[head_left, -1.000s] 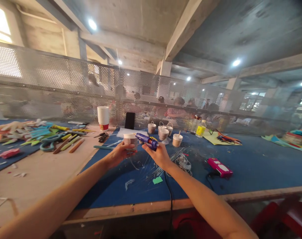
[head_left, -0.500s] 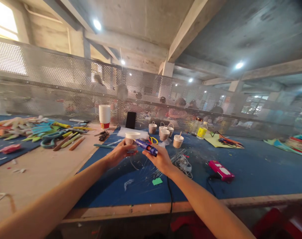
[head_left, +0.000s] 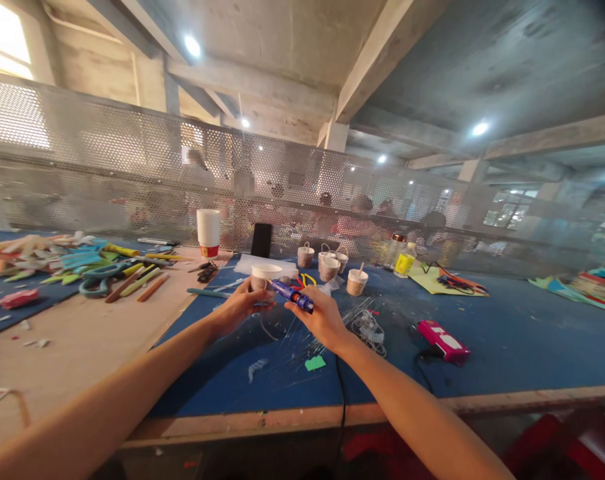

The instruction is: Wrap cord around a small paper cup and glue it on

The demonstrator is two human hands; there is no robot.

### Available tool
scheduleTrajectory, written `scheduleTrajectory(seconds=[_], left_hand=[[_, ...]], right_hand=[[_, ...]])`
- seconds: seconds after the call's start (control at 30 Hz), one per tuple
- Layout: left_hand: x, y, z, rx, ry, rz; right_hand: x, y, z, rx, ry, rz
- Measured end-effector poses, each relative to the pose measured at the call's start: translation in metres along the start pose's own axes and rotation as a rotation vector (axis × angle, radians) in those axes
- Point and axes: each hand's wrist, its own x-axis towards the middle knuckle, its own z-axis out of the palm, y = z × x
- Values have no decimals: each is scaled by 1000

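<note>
A small paper cup [head_left: 265, 272] with a white rim and a brownish lower side is gripped in my left hand [head_left: 240, 307], above the blue mat. My right hand [head_left: 322, 317] is wrapped around a purple glue gun [head_left: 291, 293], whose nozzle points left and meets or nearly meets the cup's side. Whether the tip touches is too small to tell. A black cord [head_left: 341, 390] runs down over the table edge below my right hand. Behind it lie pliers with red and yellow handles [head_left: 307, 280], and a tangle of pale string [head_left: 370, 332] sits to the right.
Several wrapped cups [head_left: 329, 269] with string handles stand farther back. A stack of white cups [head_left: 208, 230], a phone [head_left: 261, 240] and a yellow-labelled bottle [head_left: 405, 261] line the back. To the right lies a magenta device [head_left: 443, 342]; scissors [head_left: 100, 280] and strips lie left. A perforated screen [head_left: 292, 180] closes the far side.
The purple glue gun and my right hand have shifted very slightly left. My left hand keeps its grip on the cup, almost unmoved.
</note>
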Motion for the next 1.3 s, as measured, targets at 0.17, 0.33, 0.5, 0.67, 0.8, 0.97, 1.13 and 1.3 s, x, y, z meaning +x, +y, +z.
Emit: scheduleTrajectory(seconds=[0.17,0.33,0.5,0.67,0.8,0.97,1.13,1.3], left_hand=[[-1,1,3,24,21,6],[-2,1,2,34,11,-2],[-2,1,3,44,20,4],[-1,0,2,38,9,7],[0,-2,1,36,-1,2],[1,-3,-1,24,4,2],[0,-2,0,38,1,-1],[-1,0,2,41,8,-3]], right_hand=[[0,0,0,-39,-24,3],[-1,1,1,-74,-25,-2],[-1,0,1,-83,-13,3],[-1,0,1,-104,-4,1],[-1,-1,0,-115,-4,4],[-1,-2,-1,-103,1,15],[-1,-1,-1,-113,-8,-7],[-1,2,1,-140,0,-19]])
